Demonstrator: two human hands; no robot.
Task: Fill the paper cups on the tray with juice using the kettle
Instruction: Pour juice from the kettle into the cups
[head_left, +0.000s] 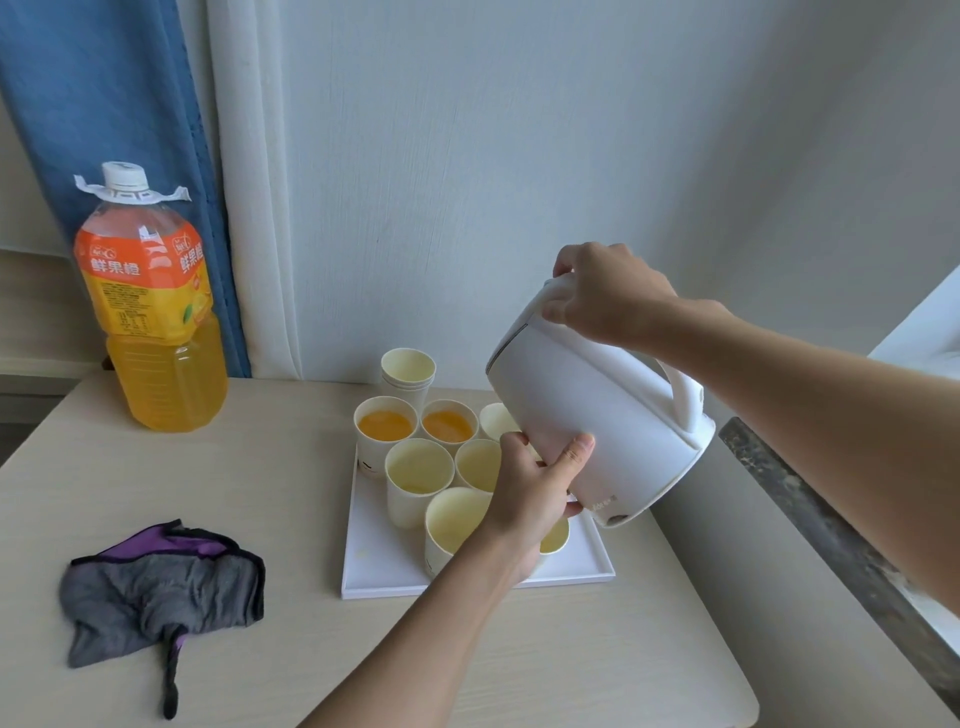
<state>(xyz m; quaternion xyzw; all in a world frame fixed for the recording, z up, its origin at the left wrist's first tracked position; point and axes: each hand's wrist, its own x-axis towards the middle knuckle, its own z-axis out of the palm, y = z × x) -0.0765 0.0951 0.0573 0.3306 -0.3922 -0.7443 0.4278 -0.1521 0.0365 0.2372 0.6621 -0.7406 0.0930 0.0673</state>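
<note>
A white kettle (597, 410) hangs tilted to the left above the white tray (384, 571). My right hand (605, 296) grips its lid end at the top. My left hand (535, 493) cups the kettle's lower side, thumb and fingers wrapped round the body. Several paper cups stand on the tray. Two at the back hold orange juice, one at the left (385, 425) and one beside it (448, 426). The cups nearer me look empty, among them one in the middle (418, 467) and one at the front (457, 519). The kettle and my left hand hide parts of the right-hand cups.
A stack of spare paper cups (408, 368) stands behind the tray by the wall. A large orange-juice bottle (150, 306) with a white cap stands at the back left of the table. A grey and purple cloth (166, 582) lies front left. The table's right edge (717, 649) is close to the tray.
</note>
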